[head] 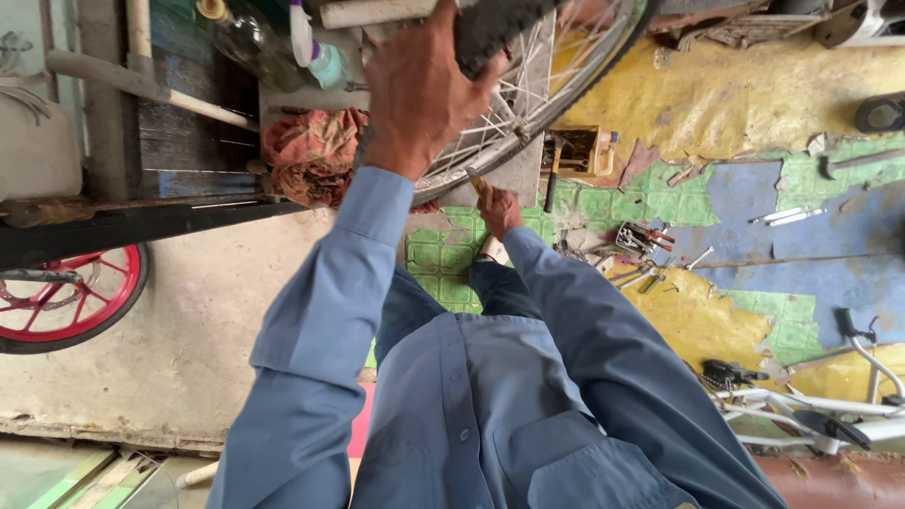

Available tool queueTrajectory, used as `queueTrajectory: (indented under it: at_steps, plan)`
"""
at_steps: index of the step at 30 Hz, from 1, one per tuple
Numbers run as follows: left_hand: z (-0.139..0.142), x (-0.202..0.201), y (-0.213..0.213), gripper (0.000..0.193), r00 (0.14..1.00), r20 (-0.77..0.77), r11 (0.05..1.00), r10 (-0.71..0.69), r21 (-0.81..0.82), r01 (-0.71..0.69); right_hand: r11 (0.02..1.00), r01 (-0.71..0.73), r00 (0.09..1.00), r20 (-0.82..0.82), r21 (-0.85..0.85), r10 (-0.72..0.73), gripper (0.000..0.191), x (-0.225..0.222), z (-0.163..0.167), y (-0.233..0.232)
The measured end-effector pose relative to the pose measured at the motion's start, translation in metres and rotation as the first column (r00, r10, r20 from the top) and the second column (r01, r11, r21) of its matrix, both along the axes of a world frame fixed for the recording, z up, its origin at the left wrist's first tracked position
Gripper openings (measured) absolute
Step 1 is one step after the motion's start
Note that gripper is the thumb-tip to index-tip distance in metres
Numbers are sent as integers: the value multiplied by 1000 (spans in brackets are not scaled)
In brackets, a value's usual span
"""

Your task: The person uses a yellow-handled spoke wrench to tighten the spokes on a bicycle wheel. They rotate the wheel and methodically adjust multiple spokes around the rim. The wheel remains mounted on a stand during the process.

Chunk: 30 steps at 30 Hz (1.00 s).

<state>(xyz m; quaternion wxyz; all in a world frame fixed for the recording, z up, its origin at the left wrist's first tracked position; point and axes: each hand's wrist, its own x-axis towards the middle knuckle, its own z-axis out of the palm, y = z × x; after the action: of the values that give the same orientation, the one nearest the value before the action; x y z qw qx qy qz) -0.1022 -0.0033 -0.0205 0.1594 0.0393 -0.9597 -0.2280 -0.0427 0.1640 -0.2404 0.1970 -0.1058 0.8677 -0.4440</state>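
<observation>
Blue sleeves [490, 396] lead out to both hands. The left hand [419, 90] wraps its fingers [476, 80] tight around the tyre [495, 28]; the right hand [497, 207], just below the wheel rim [556, 94], grips a small yellow-handled tool [474, 181] pointing up at the spokes.

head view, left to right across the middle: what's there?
Red wheel → reddish rag → left hand on the spoked wheel → wooden box → scattered hand tools → white bicycle frame.

left hand [419, 90] — grip on bicycle wheel [528, 90] tyre | right hand [497, 207] — holds small tool [474, 180] below rim
</observation>
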Motion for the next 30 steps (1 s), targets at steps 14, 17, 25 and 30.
queueTrajectory:
  at_steps: [14, 17, 25, 30]
  plan:
    - [5, -4, -12, 56, 993, -116, 999, -34, 5, 35, 980, 198, 962, 195, -28, -189, 49, 0, -2, -3]
    - [6, -6, -10, 55, 989, -140, 998, -49, -31, 45, 988, 124, 986, 124, -88, -112, 50, 2, -2, 0]
    - [7, -8, -9, 55, 986, -162, 999, -41, -35, 36, 985, 161, 971, 189, -68, -146, 65, 8, 1, 0]
    - [8, -9, -10, 55, 988, -147, 999, -47, -31, 43, 936, 351, 872, 369, -15, -321, 60, 8, 2, -2]
